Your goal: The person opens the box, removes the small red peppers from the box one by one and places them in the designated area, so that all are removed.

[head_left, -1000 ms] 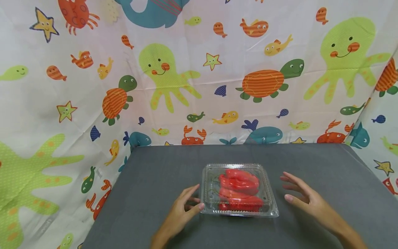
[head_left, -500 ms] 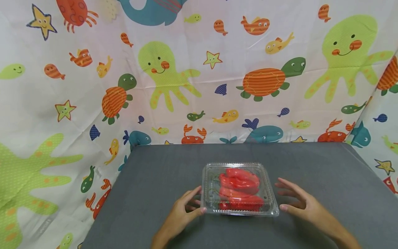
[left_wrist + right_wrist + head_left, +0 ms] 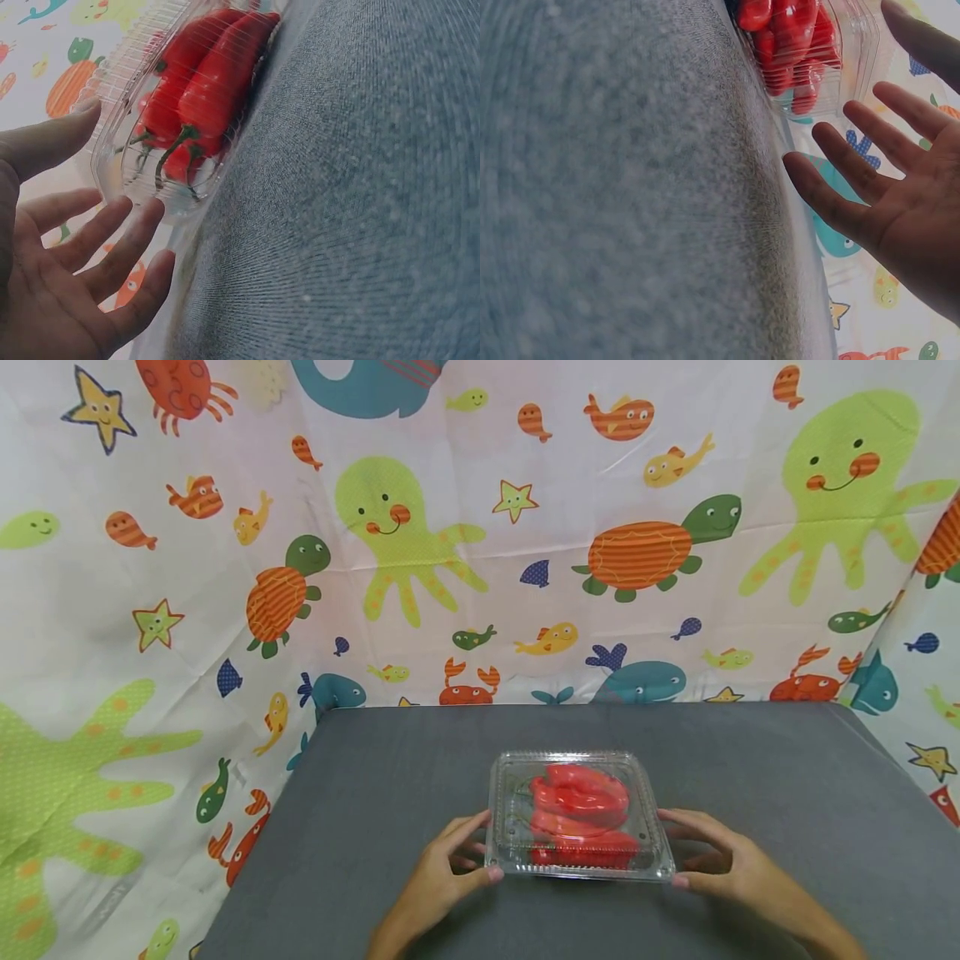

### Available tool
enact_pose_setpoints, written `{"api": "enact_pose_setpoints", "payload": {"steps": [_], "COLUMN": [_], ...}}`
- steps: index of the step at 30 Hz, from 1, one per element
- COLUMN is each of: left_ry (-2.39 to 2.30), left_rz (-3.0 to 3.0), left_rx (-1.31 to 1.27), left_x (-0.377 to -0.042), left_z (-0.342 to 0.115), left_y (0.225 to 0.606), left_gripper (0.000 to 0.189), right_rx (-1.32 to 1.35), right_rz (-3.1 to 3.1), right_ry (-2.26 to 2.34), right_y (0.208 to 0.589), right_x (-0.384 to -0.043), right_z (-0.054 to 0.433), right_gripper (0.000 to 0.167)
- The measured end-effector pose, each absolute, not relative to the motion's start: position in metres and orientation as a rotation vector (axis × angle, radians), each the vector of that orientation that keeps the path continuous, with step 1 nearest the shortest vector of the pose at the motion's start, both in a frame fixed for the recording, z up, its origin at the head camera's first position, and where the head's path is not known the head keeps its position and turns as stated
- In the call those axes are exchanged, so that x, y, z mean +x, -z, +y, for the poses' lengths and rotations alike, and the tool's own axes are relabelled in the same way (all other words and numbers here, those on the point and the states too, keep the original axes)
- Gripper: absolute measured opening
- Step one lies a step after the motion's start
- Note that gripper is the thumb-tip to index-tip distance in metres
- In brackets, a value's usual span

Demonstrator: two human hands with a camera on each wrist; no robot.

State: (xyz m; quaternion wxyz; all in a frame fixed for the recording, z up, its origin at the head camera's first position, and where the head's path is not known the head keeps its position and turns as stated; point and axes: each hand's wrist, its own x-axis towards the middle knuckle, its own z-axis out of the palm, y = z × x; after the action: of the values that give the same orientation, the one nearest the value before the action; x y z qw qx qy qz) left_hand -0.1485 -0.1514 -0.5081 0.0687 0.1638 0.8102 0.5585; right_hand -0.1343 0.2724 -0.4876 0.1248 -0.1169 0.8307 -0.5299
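Observation:
A clear plastic clamshell box [image 3: 577,874] lies on the grey cloth surface in the middle of the head view. Inside it are several red peppers [image 3: 579,806], whose green stems point toward the left hand in the left wrist view. My left hand [image 3: 442,875] is at the box's left side, its thumb at the front left corner and its relaxed fingers [image 3: 124,240] spread beside the wall. At the opposite side is my right hand [image 3: 723,864], thumb near the front right corner, fingers [image 3: 840,161] loosely spread close to the wall.
The grey cloth [image 3: 405,760] covers the table around the box. Behind it and along both sides hangs a white curtain [image 3: 450,427] printed with sea animals.
My right hand has come in from the right to the box's side. The left hand has edged closer at the front left corner. The box stays in place.

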Motion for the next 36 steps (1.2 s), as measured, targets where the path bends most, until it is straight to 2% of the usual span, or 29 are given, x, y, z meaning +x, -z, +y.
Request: {"api": "enact_pose_setpoints", "payload": {"steps": [11,36], "left_ry": [-1.691,-1.661], "left_rz": [2.459,2.479], "left_rx": [0.504,0.442], "left_x": [-0.1471,-0.1453], "left_z": [-0.1483,-0.1452], "left_y": [0.5090,0.5070], "left_gripper": [0.080,0.080], "right_rx": [-0.409,-0.407], "right_rz": [2.495,2.528], "right_ry": [1.527,1.531], "right_y": [0.4955,0.4916], "right_x": [-0.1337,-0.1307], "right_z": [0.2749,0.2764], "right_gripper": [0.063,0.054]}}
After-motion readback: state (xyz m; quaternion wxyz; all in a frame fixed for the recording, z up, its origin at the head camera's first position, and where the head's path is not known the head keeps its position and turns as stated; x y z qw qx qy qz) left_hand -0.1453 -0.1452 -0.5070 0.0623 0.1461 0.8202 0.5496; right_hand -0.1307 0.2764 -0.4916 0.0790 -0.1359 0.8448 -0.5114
